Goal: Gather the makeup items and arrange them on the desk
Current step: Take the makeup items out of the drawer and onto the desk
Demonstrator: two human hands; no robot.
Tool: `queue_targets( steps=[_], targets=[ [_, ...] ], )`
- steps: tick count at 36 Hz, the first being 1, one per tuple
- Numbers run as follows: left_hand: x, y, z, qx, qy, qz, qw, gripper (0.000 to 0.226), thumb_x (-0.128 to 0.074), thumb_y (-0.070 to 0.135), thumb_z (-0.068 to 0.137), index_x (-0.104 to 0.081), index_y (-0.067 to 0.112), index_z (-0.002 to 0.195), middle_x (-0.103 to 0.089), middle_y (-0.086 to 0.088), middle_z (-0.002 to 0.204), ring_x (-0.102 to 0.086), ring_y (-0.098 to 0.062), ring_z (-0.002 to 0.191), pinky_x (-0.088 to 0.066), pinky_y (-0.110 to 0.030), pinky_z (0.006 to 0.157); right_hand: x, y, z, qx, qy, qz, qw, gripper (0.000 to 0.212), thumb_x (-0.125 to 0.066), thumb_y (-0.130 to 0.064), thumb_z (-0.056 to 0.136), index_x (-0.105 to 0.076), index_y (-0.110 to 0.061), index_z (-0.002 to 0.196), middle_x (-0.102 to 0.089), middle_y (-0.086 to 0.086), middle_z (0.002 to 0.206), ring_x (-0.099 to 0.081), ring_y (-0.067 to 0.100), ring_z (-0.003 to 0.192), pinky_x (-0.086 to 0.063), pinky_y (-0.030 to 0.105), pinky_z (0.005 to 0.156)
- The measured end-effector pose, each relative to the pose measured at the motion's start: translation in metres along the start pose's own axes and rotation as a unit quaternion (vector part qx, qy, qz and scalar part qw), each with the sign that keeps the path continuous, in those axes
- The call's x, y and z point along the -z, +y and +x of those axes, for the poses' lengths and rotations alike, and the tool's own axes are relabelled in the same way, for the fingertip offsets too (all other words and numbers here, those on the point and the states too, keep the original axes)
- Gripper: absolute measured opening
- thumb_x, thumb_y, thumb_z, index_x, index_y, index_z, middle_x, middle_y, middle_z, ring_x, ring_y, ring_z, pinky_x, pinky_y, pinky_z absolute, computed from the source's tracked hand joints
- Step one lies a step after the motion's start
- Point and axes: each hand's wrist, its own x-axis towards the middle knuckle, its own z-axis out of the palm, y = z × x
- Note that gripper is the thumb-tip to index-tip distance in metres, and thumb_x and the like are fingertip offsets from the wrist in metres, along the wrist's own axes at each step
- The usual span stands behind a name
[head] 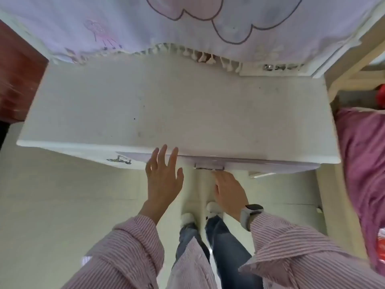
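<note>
Left grip (163, 178) released, right grip (228, 189) fingers hidden under drawer handle (209, 165); white desk (166, 109), pale tiled floor (52, 205).

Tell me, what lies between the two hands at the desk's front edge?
In the head view, only pale floor and a white desk leg show between the left hand and right hand.

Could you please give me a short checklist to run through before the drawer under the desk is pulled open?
1. Right hand at the drawer handle: ok; whether its fingers grip cannot be told.
2. Left hand free: ok, open, fingers straight, by the desk edge.
3. Room for the drawer: ok, the legs stand back from the front.
4. Space on the desk: ok, nothing lies on it.
5. Makeup items located: cannot tell, none in view.
</note>
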Motion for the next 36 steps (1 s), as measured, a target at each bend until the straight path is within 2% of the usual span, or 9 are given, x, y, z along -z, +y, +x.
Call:
queue_targets(
  steps=[2,4,8,12,16,19,25,32,36],
  targets=[
    [-0.006,-0.008,0.018,-0.027,-0.010,0.036,0.999,0.057,-0.037,0.038,0.086,-0.037,0.018,0.139,-0.036,-0.016,0.145,-0.026,-0.036,0.135,-0.028,-0.057,0.105,-0.016,0.005,0.019,0.011,0.039,-0.029,0.999,0.043,-0.059,-0.005,0.078,-0.056,-0.006,0.121,-0.061,0.012,0.116,-0.059,0.030,0.104,-0.049,0.036,0.085],
    [-0.015,-0.020,0.031,-0.055,-0.023,0.062,0.996,0.059,-0.032,0.043,0.088,-0.032,0.020,0.142,-0.030,-0.015,0.149,-0.019,-0.036,0.139,-0.018,-0.059,0.108,-0.031,0.009,0.035,0.011,0.059,-0.070,0.996,0.047,-0.069,-0.006,0.067,-0.061,-0.006,0.113,-0.065,0.012,0.108,-0.064,0.030,0.096,-0.053,0.039,0.084],
    [-0.029,-0.032,0.038,-0.088,-0.021,0.064,0.994,0.054,-0.030,0.043,0.094,-0.029,0.024,0.143,-0.027,-0.014,0.151,-0.018,-0.036,0.141,-0.014,-0.059,0.111,-0.052,0.014,0.051,0.012,0.073,-0.137,0.988,0.050,-0.074,-0.009,0.057,-0.066,-0.007,0.106,-0.070,0.008,0.096,-0.066,0.026,0.085,-0.053,0.040,0.085],
    [-0.033,-0.041,0.038,-0.113,0.017,0.063,0.991,0.047,-0.029,0.039,0.097,-0.031,0.026,0.143,-0.029,-0.010,0.151,-0.019,-0.031,0.141,-0.012,-0.052,0.112,-0.070,0.015,0.057,0.005,0.116,-0.162,0.980,0.048,-0.073,-0.007,0.058,-0.067,-0.011,0.105,-0.069,0.007,0.091,-0.065,0.027,0.080,-0.052,0.041,0.086],
    [-0.040,-0.047,0.039,-0.120,0.034,0.063,0.990,0.046,-0.029,0.039,0.099,-0.032,0.028,0.143,-0.028,-0.009,0.152,-0.018,-0.029,0.141,-0.012,-0.051,0.113,-0.075,0.013,0.065,-0.005,0.153,-0.169,0.974,0.040,-0.077,-0.009,0.056,-0.070,-0.013,0.095,-0.070,0.003,0.078,-0.065,0.023,0.069,-0.051,0.029,0.071],
    [-0.043,-0.048,0.040,-0.124,0.044,0.066,0.989,0.046,-0.032,0.039,0.099,-0.031,0.029,0.143,-0.029,-0.008,0.151,-0.018,-0.028,0.141,-0.012,-0.051,0.113,-0.072,0.010,0.074,-0.018,0.133,-0.195,0.972,0.027,-0.082,-0.016,0.054,-0.071,-0.016,0.079,-0.067,-0.001,0.061,-0.062,0.018,0.054,-0.048,0.023,0.057],
    [-0.042,-0.048,0.040,-0.122,0.040,0.064,0.990,0.046,-0.033,0.037,0.098,-0.031,0.029,0.143,-0.028,-0.007,0.152,-0.019,-0.028,0.141,-0.011,-0.050,0.112,-0.067,0.000,0.077,-0.055,0.080,-0.227,0.969,0.021,-0.083,-0.015,0.044,-0.064,-0.018,0.052,-0.060,-0.003,0.046,-0.058,0.016,0.045,-0.042,0.018,0.050],
    [-0.036,-0.049,0.041,-0.119,-0.004,0.052,0.992,0.049,-0.025,0.041,0.097,-0.027,0.028,0.144,-0.025,-0.008,0.153,-0.018,-0.031,0.141,-0.007,-0.049,0.112,-0.069,-0.003,0.053,-0.069,0.058,-0.218,0.972,0.024,-0.082,-0.013,0.035,-0.062,-0.018,0.045,-0.054,-0.005,0.038,-0.051,0.014,0.033,-0.039,0.015,0.043],
    [-0.034,-0.049,0.040,-0.125,-0.013,0.057,0.990,0.051,-0.028,0.043,0.096,-0.025,0.028,0.145,-0.024,-0.009,0.153,-0.017,-0.032,0.142,-0.008,-0.050,0.112,-0.075,-0.008,0.030,-0.067,0.056,-0.203,0.975,0.028,-0.084,-0.009,0.034,-0.059,-0.017,0.044,-0.051,-0.003,0.035,-0.048,0.017,0.030,-0.037,0.015,0.040]
  ],
)
